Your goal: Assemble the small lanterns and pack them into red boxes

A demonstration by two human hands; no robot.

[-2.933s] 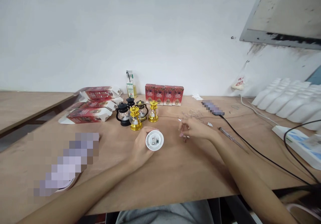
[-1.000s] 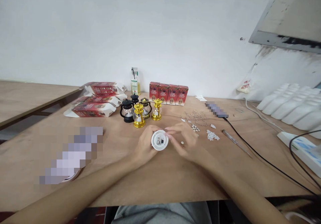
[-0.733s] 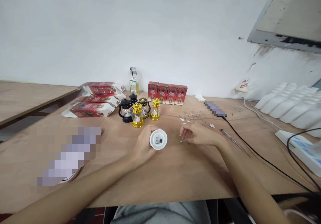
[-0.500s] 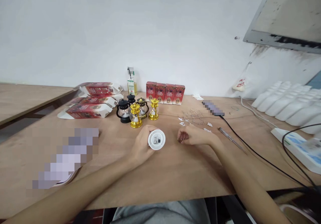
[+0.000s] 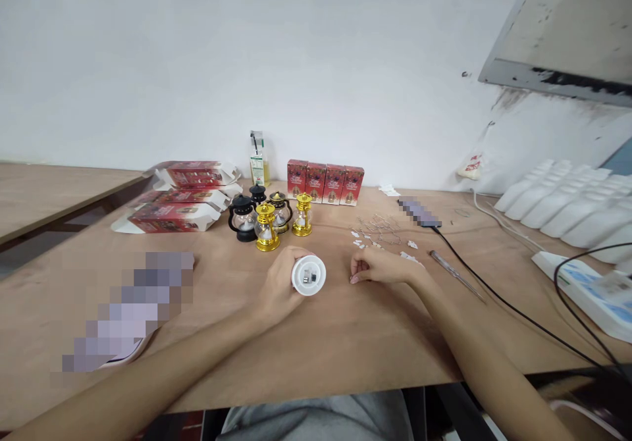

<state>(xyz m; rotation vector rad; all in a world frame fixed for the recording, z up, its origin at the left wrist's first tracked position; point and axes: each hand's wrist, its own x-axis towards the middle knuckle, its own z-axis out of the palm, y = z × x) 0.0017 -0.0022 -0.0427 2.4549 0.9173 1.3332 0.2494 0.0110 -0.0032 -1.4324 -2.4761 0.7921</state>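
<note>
My left hand (image 5: 279, 289) grips a small white round lantern base (image 5: 309, 275), its open underside tilted toward me and showing a little metal part inside. My right hand (image 5: 380, 266) rests on the wooden table (image 5: 345, 336) just right of the base, fingers curled in a pinch; what they hold is too small to make out. Behind that hand lie scattered small white bits (image 5: 409, 255) and thin wire pieces (image 5: 382, 227).
Several small gold and black lanterns (image 5: 266, 220) stand behind the base. Red boxes (image 5: 326, 183) line the wall, flat red cartons (image 5: 180, 207) lie at left, a small bottle (image 5: 257, 159) stands between. A metal tool (image 5: 457, 275), a black cable (image 5: 518, 306) and white moulded parts (image 5: 567, 201) occupy the right.
My right hand drew away from the white base to the scattered bits on its right, and its fingers curled into a pinch. My left hand kept hold of the base.
</note>
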